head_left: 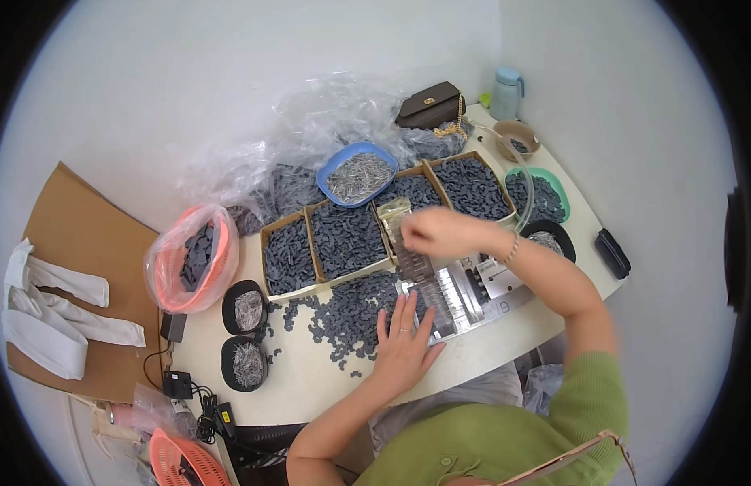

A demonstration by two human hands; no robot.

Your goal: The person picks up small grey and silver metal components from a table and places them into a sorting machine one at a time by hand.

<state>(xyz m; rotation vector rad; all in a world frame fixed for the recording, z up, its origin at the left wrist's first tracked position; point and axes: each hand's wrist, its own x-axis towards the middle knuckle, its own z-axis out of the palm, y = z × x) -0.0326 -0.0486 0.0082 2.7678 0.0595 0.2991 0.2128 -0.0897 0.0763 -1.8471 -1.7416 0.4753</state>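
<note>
A metal jig (450, 300) with rows of slots lies at the table's near middle, a slotted strip reaching toward the boxes. My left hand (405, 340) rests with fingers stretched and spread on its left edge, beside a loose pile of small dark grey plastic parts (355, 312). Above the far end of the strip, my right hand (440, 232) is closed with fingers curled downward, slightly blurred. What it pinches, if anything, is hidden. A metal block (498, 279) is on the jig's right side, below my right forearm.
Behind stand cardboard boxes (319, 285) of dark parts, with a blue tray (323, 182) of metal pins on top. Black bowls (228, 364) of pins stand left, near a bag-lined pink basket (177, 304). A green bowl (563, 194) and black case (612, 253) are right.
</note>
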